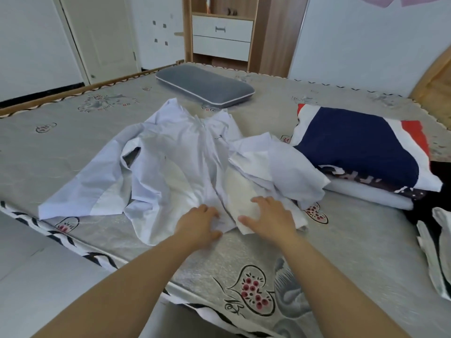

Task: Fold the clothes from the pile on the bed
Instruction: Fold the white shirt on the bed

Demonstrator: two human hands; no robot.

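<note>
A white jacket lies spread face up on the bed, its front open, one sleeve stretched to the left and the other bunched at the right. My left hand rests on the bottom hem at the left front panel, fingers bent into the cloth. My right hand lies flat on the right front panel, fingers straight and spread. At the right stands a stack of folded clothes, navy, white and red on top.
A grey pillow lies at the far side of the bed. Black and white garments lie loose at the right edge. A wooden headboard rises at the far right. A wardrobe with drawers stands beyond the bed.
</note>
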